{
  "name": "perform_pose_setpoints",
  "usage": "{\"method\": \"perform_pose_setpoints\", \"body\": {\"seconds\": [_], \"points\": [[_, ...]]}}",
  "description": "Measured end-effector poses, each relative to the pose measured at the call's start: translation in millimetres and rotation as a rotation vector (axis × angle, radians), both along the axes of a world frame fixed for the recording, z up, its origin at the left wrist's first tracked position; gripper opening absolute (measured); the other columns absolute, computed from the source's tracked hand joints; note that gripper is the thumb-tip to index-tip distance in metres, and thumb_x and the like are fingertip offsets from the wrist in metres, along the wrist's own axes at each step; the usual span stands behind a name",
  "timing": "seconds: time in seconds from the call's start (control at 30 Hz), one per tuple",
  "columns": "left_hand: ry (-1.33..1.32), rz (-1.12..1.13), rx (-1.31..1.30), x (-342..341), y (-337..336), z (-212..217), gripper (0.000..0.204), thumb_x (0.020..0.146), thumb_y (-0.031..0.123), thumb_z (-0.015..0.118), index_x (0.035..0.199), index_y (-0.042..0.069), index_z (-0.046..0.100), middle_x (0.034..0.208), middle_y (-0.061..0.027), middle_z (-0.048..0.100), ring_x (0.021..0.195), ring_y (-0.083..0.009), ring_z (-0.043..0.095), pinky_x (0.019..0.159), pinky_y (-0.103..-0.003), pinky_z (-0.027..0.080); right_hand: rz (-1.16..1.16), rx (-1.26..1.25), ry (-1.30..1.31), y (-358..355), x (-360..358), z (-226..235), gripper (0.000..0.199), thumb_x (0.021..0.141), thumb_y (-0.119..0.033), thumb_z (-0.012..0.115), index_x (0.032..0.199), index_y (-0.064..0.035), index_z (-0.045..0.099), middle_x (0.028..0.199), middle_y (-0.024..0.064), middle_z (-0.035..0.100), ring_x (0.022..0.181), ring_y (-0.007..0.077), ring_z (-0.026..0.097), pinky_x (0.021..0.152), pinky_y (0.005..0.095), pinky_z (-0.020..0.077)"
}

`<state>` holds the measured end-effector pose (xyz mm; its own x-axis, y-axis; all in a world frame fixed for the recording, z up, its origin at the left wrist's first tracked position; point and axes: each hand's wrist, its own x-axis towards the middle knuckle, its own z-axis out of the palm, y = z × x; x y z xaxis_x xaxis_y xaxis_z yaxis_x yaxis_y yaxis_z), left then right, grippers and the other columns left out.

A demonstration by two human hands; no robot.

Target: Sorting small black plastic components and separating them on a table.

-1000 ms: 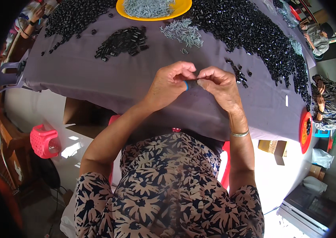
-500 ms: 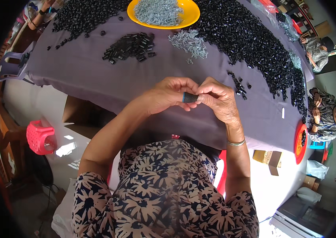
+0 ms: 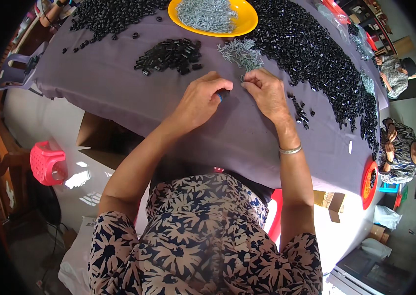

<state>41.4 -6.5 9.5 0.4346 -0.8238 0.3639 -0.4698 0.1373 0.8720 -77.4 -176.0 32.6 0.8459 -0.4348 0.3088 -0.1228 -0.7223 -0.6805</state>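
Broadly, a table draped in a purple cloth (image 3: 119,93) fills the upper part of the view, and the person in a floral top leans over its near edge. A wide spread of small black parts (image 3: 316,54) runs down the right side of the cloth from the far edge toward the near right, and another heap of black parts (image 3: 109,14) lies at the far left. A yellow plate (image 3: 252,19) at the far middle holds grey metal pins. Just near of it, to the left, sits a smaller pile of black pieces (image 3: 171,54), and to the right a small heap of grey pins (image 3: 240,51).

The left hand (image 3: 198,101) is curled, its thumb and fingertips pinched on a small black part (image 3: 224,93) that rests just above the cloth near the table's middle. The right hand (image 3: 264,93) lies flat-knuckled beside it, fingertips drawn together at the near edge of the grey pin heap; whether they grip a pin cannot be told. A metal bangle (image 3: 290,149) circles the right wrist. A few loose black parts (image 3: 300,114) lie just right of that hand. A pink plastic stool (image 3: 45,162) stands on the floor at the near left.
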Motion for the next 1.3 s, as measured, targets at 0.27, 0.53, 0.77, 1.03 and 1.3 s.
{"method": "perform_pose_setpoints", "body": {"seconds": [0.27,0.53,0.77,1.03,1.3], "points": [[-0.176,0.042,-0.021,-4.0,-0.2,-3.2,0.04,0.068,-0.018,0.049,0.1,0.003,0.061,0.089,-0.0108,0.058,0.082,-0.0286,0.061,0.073,-0.035,0.049,-0.02,-0.142,0.132,-7.7,14.7,-4.9,0.011,0.078,-0.007,0.073,0.087,-0.0013,0.068,0.079,0.0095,0.067,0.065,0.016,0.062,0.062,0.0309,0.0497],[-0.312,0.07,0.052,-3.6,-0.3,-3.3,0.035,0.068,-0.014,0.054,0.096,0.005,0.061,0.087,-0.0102,0.055,0.089,-0.03,0.059,0.077,-0.039,0.048,0.024,-0.071,-0.004,-17.8,16.8,-2.4,0.009,0.08,-0.004,0.069,0.088,-0.0011,0.067,0.076,0.0068,0.061,0.067,0.0152,0.06,0.063,0.0285,0.0491],[-0.342,0.083,0.036,-2.6,-1.4,-8.2,0.034,0.068,-0.012,0.055,0.096,0.005,0.062,0.087,-0.0097,0.055,0.087,-0.0296,0.059,0.076,-0.04,0.048,0.112,-0.11,0.128,-17.3,26.9,3.1,0.009,0.078,-0.002,0.068,0.088,-0.0011,0.066,0.078,0.0069,0.061,0.068,0.0171,0.06,0.065,0.0297,0.0487],[-0.335,0.056,0.017,-3.7,-0.1,-8.4,0.034,0.067,-0.012,0.054,0.095,0.006,0.062,0.085,-0.0094,0.055,0.086,-0.0293,0.059,0.074,-0.039,0.048,0.201,0.183,0.261,-28.8,13.5,14.2,0.008,0.081,0.0,0.068,0.088,-0.0022,0.065,0.076,-0.0026,0.058,0.068,0.0063,0.052,0.061,0.0233,0.0433],[-0.274,0.057,0.044,-9.7,-2.3,-10.0,0.033,0.068,-0.011,0.055,0.095,0.007,0.063,0.087,-0.0065,0.057,0.085,-0.0265,0.06,0.073,-0.039,0.046,0.113,0.468,0.122,-29.5,-12.4,15.3,0.006,0.086,-0.002,0.068,0.09,-0.0038,0.065,0.081,-0.0054,0.06,0.07,0.0027,0.049,0.061,0.0187,0.0396]]}}
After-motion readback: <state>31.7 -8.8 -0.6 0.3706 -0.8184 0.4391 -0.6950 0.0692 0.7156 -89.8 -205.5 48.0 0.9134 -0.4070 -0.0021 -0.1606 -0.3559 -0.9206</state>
